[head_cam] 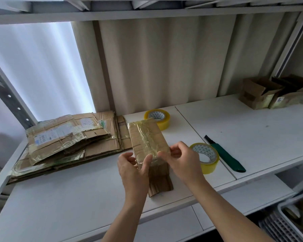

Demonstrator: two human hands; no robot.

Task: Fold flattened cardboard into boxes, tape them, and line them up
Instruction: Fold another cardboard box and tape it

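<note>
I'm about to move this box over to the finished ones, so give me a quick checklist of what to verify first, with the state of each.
1. Tape runs along the top seam of the box: ok.
2. Tape end pressed down at the near edge: cannot tell, the left hand and right hand cover it.
3. Both hands hold the box: ok.
4. Bare shelf beside the finished boxes at far right: ok.
5. Path clear of the near tape roll and green knife: not ok, both lie just right of the box.
6. Underside closed: cannot tell.
</note>
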